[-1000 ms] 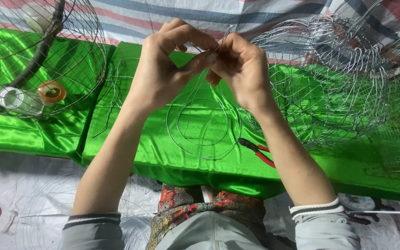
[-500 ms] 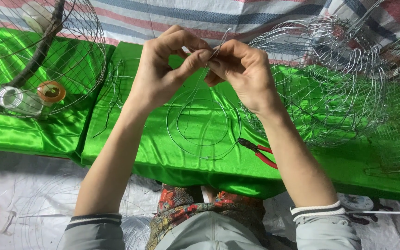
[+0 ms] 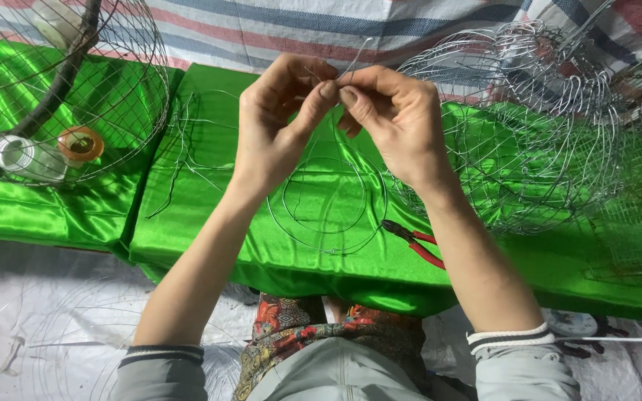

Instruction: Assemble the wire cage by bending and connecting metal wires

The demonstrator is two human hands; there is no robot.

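I see both hands raised above the green cloth, thumbs and forefingers pinched together on a thin wire: the left hand closes on it from one side, the right hand from the other, fingertips almost touching. The wire's short free end pokes up just above the pinch, while the rest drops below the hands into wire loops that hang down to the green cloth (I cannot tell whether the lowest loop rests on the fabric or floats just over it). Just right of the loops, beside the right forearm, lie red-handled pliers on the cloth. Farther right stands a bundle of rounded wire frames, near the right hand but apart from it. Well off to the left, a domed wire cage covers a spool of silver wire and an orange roll.
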